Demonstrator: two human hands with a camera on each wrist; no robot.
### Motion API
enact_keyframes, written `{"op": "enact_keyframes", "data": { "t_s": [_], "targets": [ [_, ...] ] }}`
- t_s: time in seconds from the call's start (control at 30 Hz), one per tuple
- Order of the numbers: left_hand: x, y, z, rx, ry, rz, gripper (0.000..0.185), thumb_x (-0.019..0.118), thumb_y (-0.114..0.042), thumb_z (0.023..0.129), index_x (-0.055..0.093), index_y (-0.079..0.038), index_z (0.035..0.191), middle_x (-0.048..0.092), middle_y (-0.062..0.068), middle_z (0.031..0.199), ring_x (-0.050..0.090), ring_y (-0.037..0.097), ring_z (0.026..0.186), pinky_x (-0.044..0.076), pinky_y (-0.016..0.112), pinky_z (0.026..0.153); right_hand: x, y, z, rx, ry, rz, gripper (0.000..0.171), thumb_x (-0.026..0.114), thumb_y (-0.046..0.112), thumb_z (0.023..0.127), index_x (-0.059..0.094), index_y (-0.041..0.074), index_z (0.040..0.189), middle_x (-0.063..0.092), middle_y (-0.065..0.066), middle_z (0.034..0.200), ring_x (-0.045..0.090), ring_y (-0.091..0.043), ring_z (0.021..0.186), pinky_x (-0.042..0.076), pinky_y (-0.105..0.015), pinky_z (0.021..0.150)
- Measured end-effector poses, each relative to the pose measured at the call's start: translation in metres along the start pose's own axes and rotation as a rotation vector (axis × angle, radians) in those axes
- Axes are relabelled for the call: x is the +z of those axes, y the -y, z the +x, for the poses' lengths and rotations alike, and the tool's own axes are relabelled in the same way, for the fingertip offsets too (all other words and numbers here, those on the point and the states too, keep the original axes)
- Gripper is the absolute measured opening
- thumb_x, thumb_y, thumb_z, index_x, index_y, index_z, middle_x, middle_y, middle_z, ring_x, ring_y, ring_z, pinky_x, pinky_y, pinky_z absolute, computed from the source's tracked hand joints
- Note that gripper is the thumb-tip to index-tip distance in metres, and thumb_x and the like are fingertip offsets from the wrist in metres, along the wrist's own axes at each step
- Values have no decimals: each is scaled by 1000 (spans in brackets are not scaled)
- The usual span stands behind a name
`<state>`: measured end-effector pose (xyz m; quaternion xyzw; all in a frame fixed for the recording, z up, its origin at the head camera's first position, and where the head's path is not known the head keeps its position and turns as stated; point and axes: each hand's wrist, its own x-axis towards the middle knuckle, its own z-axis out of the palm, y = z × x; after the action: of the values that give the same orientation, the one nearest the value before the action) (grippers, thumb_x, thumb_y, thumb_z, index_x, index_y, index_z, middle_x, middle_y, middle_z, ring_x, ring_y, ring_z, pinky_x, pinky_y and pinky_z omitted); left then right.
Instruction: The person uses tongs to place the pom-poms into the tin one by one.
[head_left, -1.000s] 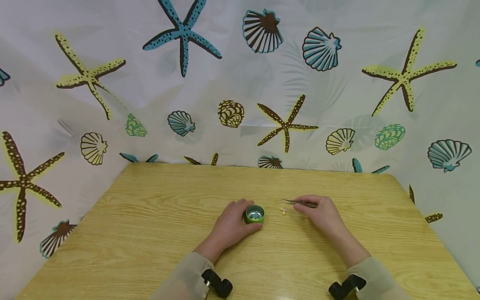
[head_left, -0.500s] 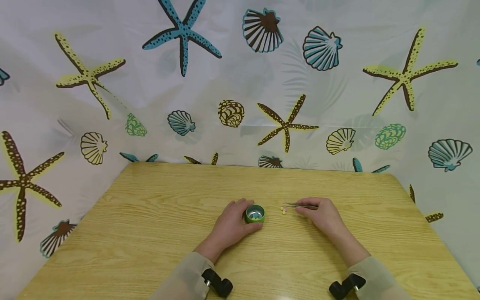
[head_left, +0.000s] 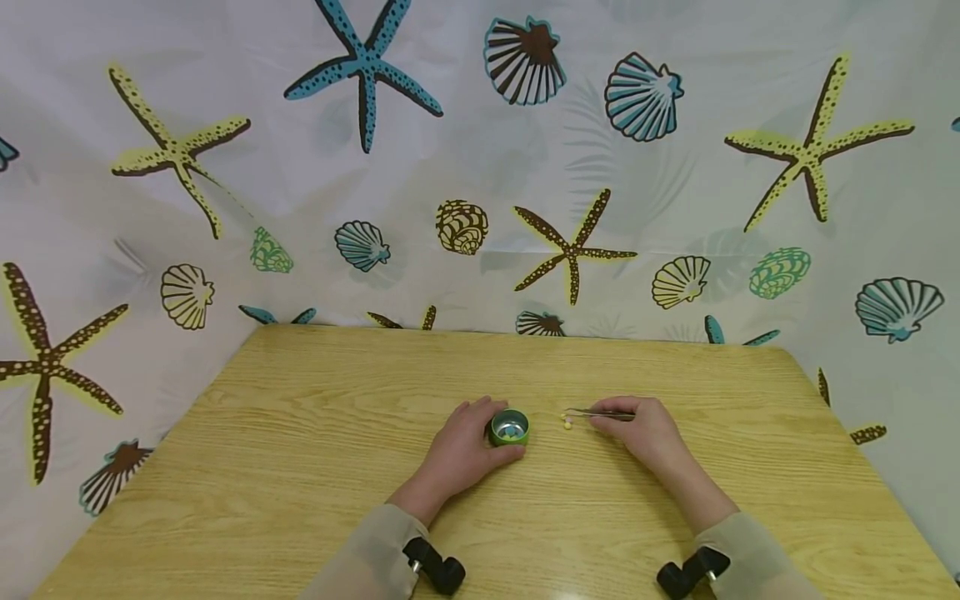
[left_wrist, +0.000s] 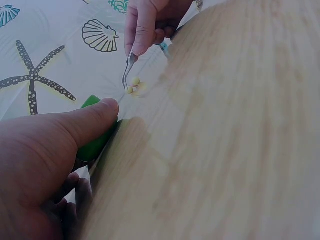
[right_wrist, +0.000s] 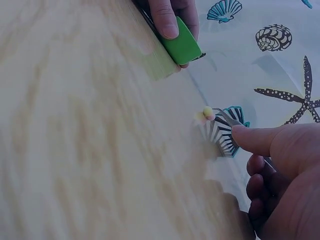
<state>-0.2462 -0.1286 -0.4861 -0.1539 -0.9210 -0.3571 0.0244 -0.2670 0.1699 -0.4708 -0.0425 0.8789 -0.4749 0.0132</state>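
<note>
My left hand (head_left: 461,450) curls its fingers and thumb round a small green round tin (head_left: 510,427) standing on the wooden table (head_left: 300,467); pale beads lie inside the tin. The tin's green side (left_wrist: 97,132) shows under my thumb, and also from the right wrist (right_wrist: 182,45). My right hand (head_left: 641,429) pinches metal tweezers (head_left: 600,412) that point left. Their tips (left_wrist: 125,86) reach a few small yellow and pink beads (head_left: 567,422) lying on the table just right of the tin. Whether the tips hold a bead I cannot tell.
A white curtain with starfish and shell prints (head_left: 480,167) closes in the table at the back and both sides. Black wrist camera mounts (head_left: 438,571) sit on both sleeves near the front edge.
My right hand has lowered the tweezers slightly, bringing their tips down to the loose beads. The left hand and tin have stayed put.
</note>
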Motion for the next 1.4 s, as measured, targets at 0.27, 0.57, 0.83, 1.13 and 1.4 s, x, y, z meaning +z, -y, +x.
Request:
{"op": "enact_keyframes", "data": {
  "t_s": [0.27,0.57,0.83,1.13,1.4],
  "targets": [
    [1,2,1,13,-2,2,73,92,-37,94,64,-2,151,61,19,157,44,42,156,28,60,132,1,0,0,-6,-2,-19,15,83,19,102,87,11,115,80,-7,120,72,-29,117,59,-48,99],
    [1,2,0,12,-4,1,72,92,-35,94,64,-2,152,62,18,157,44,42,157,29,61,132,1,3,-2,-10,2,-41,16,83,21,103,87,11,115,81,-7,120,72,-31,119,58,-52,102],
    [0,1,0,10,-3,1,72,92,-35,94,64,-2,151,62,19,156,44,43,156,30,62,131,1,3,-3,7,-1,-37,18,82,21,103,87,11,117,80,-9,123,71,-32,121,58,-53,104],
    [0,2,0,16,3,6,72,92,-36,94,64,-1,152,62,19,156,44,42,156,29,61,132,0,7,-5,19,-20,-7,24,82,26,104,86,11,122,77,-12,132,69,-31,123,60,-48,99],
    [0,2,0,16,1,5,73,92,-36,94,64,-1,151,62,18,156,44,41,157,29,60,132,-2,18,-6,-2,-38,17,24,83,25,103,86,12,123,77,-12,133,70,-29,120,59,-34,86]
  ]
}}
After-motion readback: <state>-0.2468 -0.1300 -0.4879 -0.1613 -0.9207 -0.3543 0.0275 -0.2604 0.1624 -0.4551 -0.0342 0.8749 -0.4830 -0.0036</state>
